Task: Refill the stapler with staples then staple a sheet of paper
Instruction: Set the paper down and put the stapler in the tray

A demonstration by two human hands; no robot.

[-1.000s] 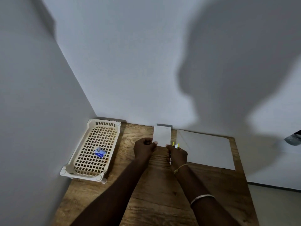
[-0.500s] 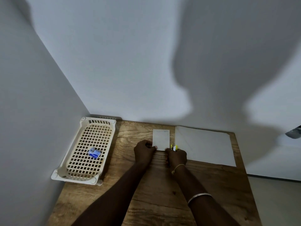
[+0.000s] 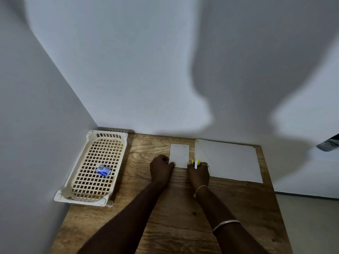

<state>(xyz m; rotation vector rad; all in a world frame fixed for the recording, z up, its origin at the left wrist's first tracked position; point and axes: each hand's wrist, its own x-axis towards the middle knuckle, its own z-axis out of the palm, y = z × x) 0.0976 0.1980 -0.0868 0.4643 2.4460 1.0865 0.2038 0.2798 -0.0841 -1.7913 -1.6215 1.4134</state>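
A small folded white paper (image 3: pixel 179 155) lies flat on the wooden table (image 3: pixel 183 208) near the back wall. My left hand (image 3: pixel 160 171) pinches its near left corner. My right hand (image 3: pixel 199 173) is closed around a small yellow and white stapler (image 3: pixel 194 163) at the paper's near right corner; most of the stapler is hidden in my fist. A blue box of staples (image 3: pixel 103 171) lies in the cream plastic basket (image 3: pixel 88 143) at the left.
A larger white sheet (image 3: pixel 229 160) lies flat to the right of the small paper, reaching the back wall. Grey walls close in the table at the back and left. The table's right edge drops to the floor.
The small paper has come down from a raised tilt to lie flat on the table, with both hands lowering along with it. The view has tilted slightly.
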